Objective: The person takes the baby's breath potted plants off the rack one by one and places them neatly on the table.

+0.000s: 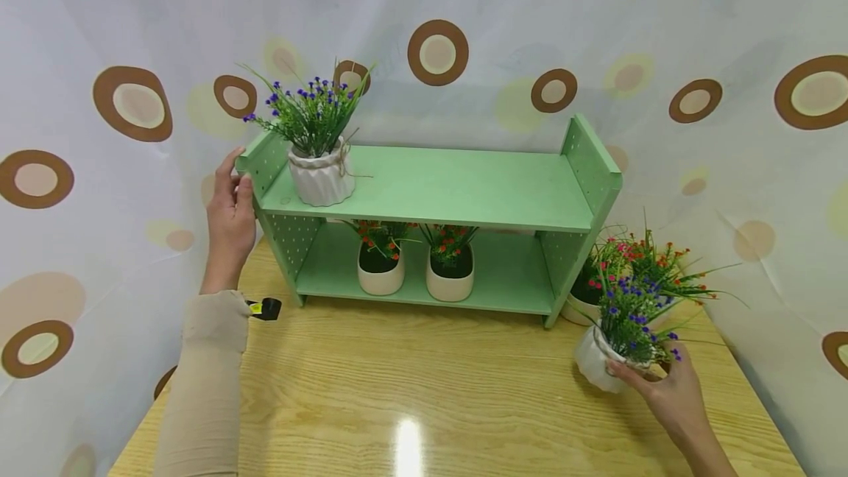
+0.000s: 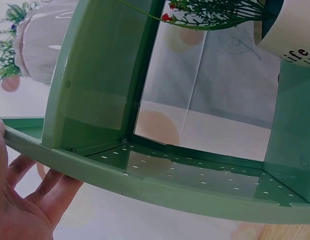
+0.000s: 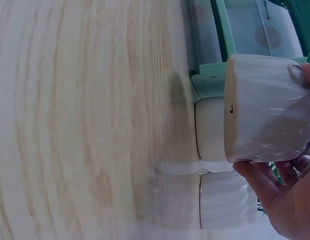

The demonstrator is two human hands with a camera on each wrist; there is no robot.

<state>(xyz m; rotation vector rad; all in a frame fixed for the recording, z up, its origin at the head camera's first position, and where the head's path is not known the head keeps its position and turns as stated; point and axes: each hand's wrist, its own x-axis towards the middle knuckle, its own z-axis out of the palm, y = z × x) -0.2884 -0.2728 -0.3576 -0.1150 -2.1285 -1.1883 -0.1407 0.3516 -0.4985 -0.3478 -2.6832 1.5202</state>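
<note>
My right hand (image 1: 672, 396) grips a white ribbed flower pot (image 1: 599, 359) with purple flowers, twine round its rim. In the right wrist view this pot (image 3: 270, 110) is lifted off the table, its base showing. My left hand (image 1: 232, 219) holds the left side panel of a green two-tier shelf (image 1: 450, 186), thumb in front and fingers outside. A like white pot (image 1: 323, 179) with purple flowers stands at the left of the top tier. Two cream pots (image 1: 380, 274) with red flowers stand on the lower tier; one shows partial lettering in the left wrist view.
Right of the shelf, a cream pot (image 1: 579, 308) with pinkish-red flowers and another plant with orange-red flowers (image 1: 656, 260) stand close together. A small black object (image 1: 268, 308) with a yellow mark lies by the shelf's left foot. A patterned curtain (image 1: 503, 20) hangs behind the wooden table (image 1: 397, 374).
</note>
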